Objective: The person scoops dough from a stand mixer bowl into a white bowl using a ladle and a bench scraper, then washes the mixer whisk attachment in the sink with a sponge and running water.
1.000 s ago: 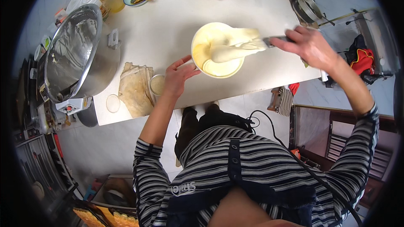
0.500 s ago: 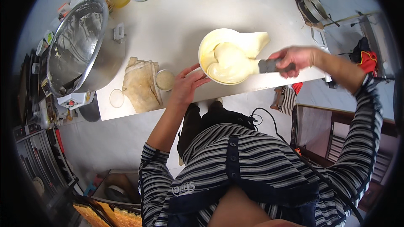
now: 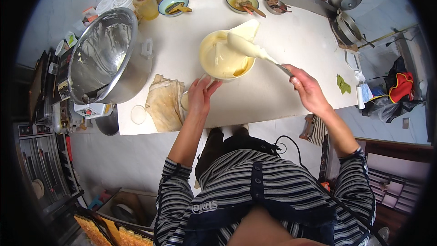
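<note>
A pale bowl [image 3: 203, 59] stands on the white table with thick, creamy yellow batter [image 3: 223, 59] in it. My left hand [image 3: 202, 95] holds the bowl at its near left side, fingers against the outer wall. A pale pointed flap [image 3: 248, 28] sticks up past the bowl's far right rim; I cannot tell what it is. My right hand [image 3: 309, 87] is closed around the grey handle of a spatula [image 3: 286, 68]. Batter thickly coats the spatula's blade, which is raised and tilted over the bowl's right side.
A big steel mixing bowl [image 3: 135, 48] smeared with batter stands at the left. Near it lie stained cloths [image 3: 165, 105], a round clear lid [image 3: 138, 115] and a partly hidden small jar [image 3: 184, 102]. Dishes with utensils [image 3: 173, 5] line the back; pans [image 3: 348, 27] stand at the right.
My right hand has drawn the spatula up out of the batter, its batter-coated blade now above the bowl. My left hand stays at the bowl. The whole view has shifted.
</note>
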`<state>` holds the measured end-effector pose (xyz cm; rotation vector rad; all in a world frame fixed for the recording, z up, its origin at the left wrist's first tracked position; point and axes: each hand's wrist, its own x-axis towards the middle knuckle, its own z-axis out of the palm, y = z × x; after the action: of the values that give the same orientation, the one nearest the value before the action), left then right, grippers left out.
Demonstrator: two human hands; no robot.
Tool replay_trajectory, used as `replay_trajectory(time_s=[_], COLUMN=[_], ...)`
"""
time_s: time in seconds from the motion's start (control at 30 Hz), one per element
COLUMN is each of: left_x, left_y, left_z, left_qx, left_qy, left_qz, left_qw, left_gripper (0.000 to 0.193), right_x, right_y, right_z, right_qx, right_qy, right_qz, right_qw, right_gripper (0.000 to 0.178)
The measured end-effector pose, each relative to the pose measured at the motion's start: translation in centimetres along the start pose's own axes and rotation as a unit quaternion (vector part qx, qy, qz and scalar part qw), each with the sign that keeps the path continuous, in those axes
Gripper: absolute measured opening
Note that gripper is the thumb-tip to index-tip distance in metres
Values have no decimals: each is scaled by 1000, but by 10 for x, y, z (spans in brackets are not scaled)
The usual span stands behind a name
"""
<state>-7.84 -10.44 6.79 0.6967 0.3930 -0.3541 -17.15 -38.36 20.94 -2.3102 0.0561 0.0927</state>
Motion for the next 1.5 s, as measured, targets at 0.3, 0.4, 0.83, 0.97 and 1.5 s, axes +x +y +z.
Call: replay_trajectory(time_s=[0.3, 0.4, 0.83, 0.97, 1.5], left_x=[21, 24, 22, 16, 16], left_y=[3, 12, 25, 27, 53], left_z=[9, -1, -21, -17, -37], left_qx=[-62, -47, -75, -78, -79], left_qy=[28, 42, -40, -45, -2], left_qz=[19, 25, 39, 29, 40], left_qw=[997, 998, 996, 995, 996], left_gripper=[16, 8, 26, 26, 4], right_x=[46, 24, 55, 70, 17], right_y=[18, 22, 5, 15, 23], right_z=[93, 87, 61, 75, -34], right_qx=[-277, -288, 485, 527, 313], right_qy=[169, 114, -179, -170, -72], right_qz=[-154, -157, 143, 194, 155], right_qw=[933, 938, 844, 809, 934], right_gripper=[47, 46, 24, 22, 28])
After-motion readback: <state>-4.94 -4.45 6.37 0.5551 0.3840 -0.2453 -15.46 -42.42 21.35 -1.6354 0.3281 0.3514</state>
